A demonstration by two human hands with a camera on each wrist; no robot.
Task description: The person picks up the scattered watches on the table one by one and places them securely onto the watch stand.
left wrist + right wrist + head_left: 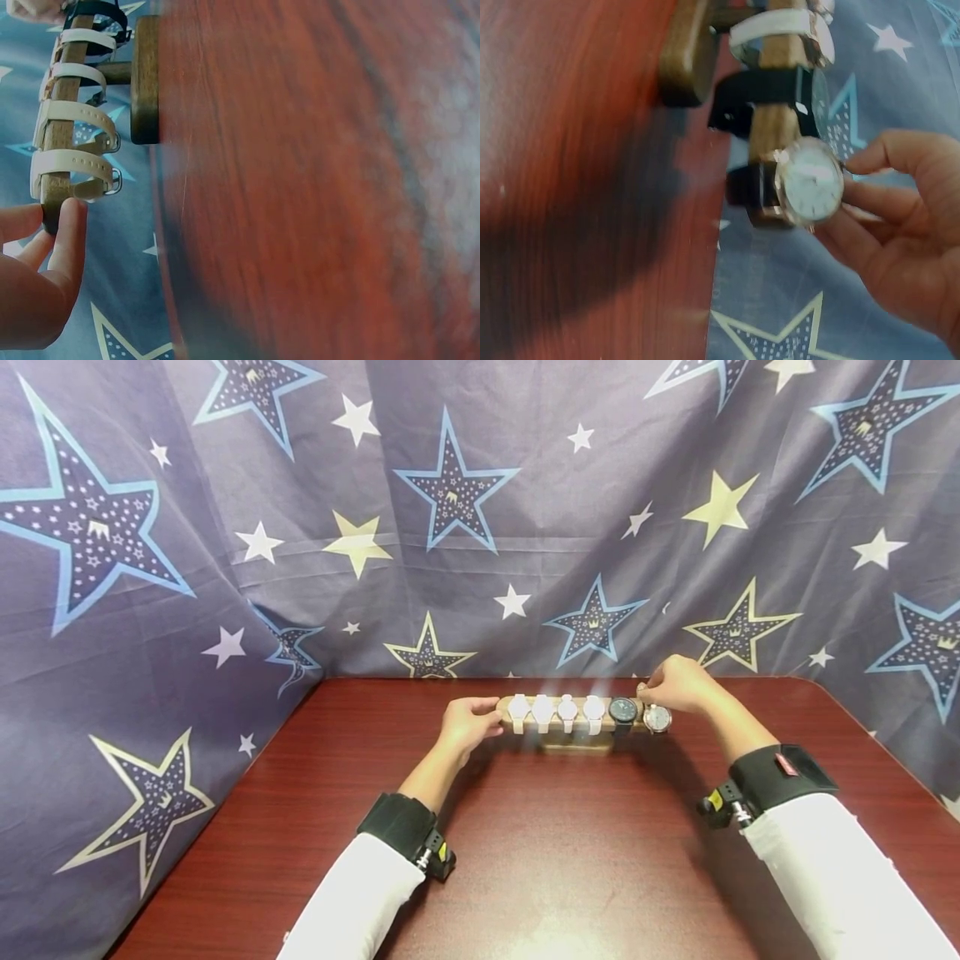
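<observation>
Near the back of the table stands a wooden watch stand, its base (145,82) and crossbar (58,139) plain in the left wrist view. My left hand (468,727) pinches the crossbar's left end between thumb and fingers. At the right end, my right hand (678,685) grips a wristwatch (810,184) with a white dial, rose-gold case and dark strap; the strap lies around the bar end. Beside it on the bar sits a black wristwatch (622,710). Several pale-strapped watches (542,710) fill the bar toward my left hand.
The reddish-brown wooden table (555,827) runs back to a grey-blue curtain (480,585) printed with stars. Its rounded back right corner lies beyond my right hand. Black bands with small cameras (438,860) sit on both wrists.
</observation>
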